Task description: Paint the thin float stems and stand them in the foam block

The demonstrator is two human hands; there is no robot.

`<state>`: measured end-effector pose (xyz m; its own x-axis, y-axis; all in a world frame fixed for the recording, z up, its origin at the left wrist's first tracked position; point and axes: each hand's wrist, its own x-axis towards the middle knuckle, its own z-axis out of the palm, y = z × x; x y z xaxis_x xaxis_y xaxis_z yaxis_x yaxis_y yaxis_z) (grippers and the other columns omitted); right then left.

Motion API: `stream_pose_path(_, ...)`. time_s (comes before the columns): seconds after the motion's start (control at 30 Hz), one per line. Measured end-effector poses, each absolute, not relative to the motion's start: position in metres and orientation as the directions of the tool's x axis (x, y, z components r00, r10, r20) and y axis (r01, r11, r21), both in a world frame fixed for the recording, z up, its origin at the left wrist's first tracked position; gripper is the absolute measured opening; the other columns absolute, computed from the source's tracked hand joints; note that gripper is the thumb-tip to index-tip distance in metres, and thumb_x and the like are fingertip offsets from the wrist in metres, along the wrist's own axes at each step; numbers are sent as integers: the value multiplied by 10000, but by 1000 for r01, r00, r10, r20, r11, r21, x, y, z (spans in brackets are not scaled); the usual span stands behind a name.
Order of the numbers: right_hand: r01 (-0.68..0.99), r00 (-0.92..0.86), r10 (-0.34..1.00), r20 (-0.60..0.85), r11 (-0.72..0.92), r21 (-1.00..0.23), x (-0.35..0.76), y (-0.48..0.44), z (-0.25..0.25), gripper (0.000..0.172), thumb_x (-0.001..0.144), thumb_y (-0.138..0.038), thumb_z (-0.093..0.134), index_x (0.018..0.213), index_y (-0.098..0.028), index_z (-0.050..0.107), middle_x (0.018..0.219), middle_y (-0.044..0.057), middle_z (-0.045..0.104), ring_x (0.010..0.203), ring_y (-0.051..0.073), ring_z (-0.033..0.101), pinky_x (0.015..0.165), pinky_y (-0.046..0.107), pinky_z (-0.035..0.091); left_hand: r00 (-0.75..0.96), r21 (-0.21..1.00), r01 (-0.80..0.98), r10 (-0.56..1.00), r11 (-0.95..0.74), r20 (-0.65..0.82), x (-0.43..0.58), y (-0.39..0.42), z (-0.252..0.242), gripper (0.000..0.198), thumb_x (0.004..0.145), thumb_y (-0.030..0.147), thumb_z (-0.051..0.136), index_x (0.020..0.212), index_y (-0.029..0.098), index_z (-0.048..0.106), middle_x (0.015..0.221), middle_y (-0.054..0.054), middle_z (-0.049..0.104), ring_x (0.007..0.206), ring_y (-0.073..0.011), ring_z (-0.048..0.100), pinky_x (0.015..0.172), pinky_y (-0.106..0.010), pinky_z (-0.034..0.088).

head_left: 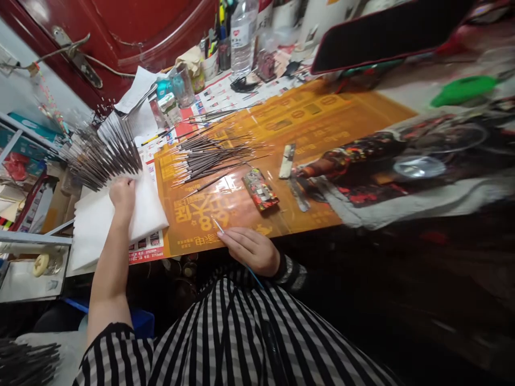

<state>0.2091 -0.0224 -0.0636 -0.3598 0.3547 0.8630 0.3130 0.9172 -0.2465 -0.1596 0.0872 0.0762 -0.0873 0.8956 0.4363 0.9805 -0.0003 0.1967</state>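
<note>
My left hand (123, 194) is closed, knuckles up, over a white foam block (147, 212), at the near edge of the dark thin rods (116, 153) standing in it. What its fingers hold, if anything, is hidden. In my right hand (253, 251), at the table's front edge, is a thin blue stick (254, 277) with a pale tip pointing away from me. Ahead of that hand lies a small paint-speckled block (260, 188). Farther off, a loose pile of dark slim rods with pale ends (209, 158) rests on an orange sheet (189, 214).
A paint-smeared flat tool (287, 161) and a stained cloth roll (362, 153) lie to the right. Along the back stand a water bottle (243, 40), a glass (183, 88) and a pen cup (210, 64). A metal shelf frame (36, 237) borders the left.
</note>
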Motion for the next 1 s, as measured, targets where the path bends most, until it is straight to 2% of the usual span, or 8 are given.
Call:
stream_pose_path(0.07,320,-355,362,862,913,-252,208,-22,-63,494,956,-107,559,1447,-151,525,1113,117,757,1026,229,734,881,386,654,-19,177,982,900,-64,435,-131,71,71,206,949,310,583,806,192,672,832,-55,685,843,-209,603,824,-348,460)
stream_pose_path(0.17,312,-341,375,862,910,-272,206,-21,-61,499,959,-105,556,1455,-139,513,1093,122,756,1017,232,733,867,387,654,148,146,967,923,-211,356,-77,55,51,138,927,323,625,852,225,688,883,-41,688,854,-195,612,820,-322,474)
stream_pose_path(0.27,269,-298,393,870,909,-319,207,-22,-59,522,963,-99,537,1480,-146,484,1078,121,755,1023,221,728,870,372,649,314,19,945,922,-326,226,-31,57,31,151,940,271,566,866,203,679,917,-86,674,884,-226,617,794,-333,475)
stream_pose_path(0.37,246,-259,412,873,903,-353,215,-22,-51,548,955,-79,532,1494,-156,467,1060,108,756,1012,203,729,877,354,644,314,-50,949,936,-310,158,-10,70,24,190,935,189,496,827,188,653,901,-113,669,854,-239,621,753,-332,454)
stream_pose_path(0.5,309,-210,405,890,891,-332,239,-18,-38,562,951,-85,543,1501,-164,455,1042,92,761,975,190,734,861,337,645,222,-48,975,967,-218,128,-10,72,30,194,934,180,458,844,202,628,854,-94,668,752,-226,612,677,-322,407)
stream_pose_path(0.6,393,-161,403,901,864,-317,261,-11,-30,550,963,-109,533,1501,-190,454,1054,85,761,972,192,736,836,333,646,227,-24,973,947,-228,226,-16,56,39,129,928,237,509,864,225,620,800,-65,671,727,-229,608,665,-325,399)
stream_pose_path(0.77,511,-83,380,921,810,-288,286,9,-32,538,955,-127,537,1486,-185,476,1098,105,755,1015,225,722,845,381,642,393,51,884,799,-464,456,-11,25,40,119,936,219,530,980,249,637,907,-53,709,822,-224,633,760,-344,466)
stream_pose_path(1.0,600,-29,537,843,684,-416,285,30,-39,461,985,-127,487,1443,-154,533,1262,140,707,1198,258,661,1004,454,591,393,95,845,733,-526,556,-3,19,30,139,956,231,535,1027,259,651,911,-56,718,828,-214,639,762,-349,484)
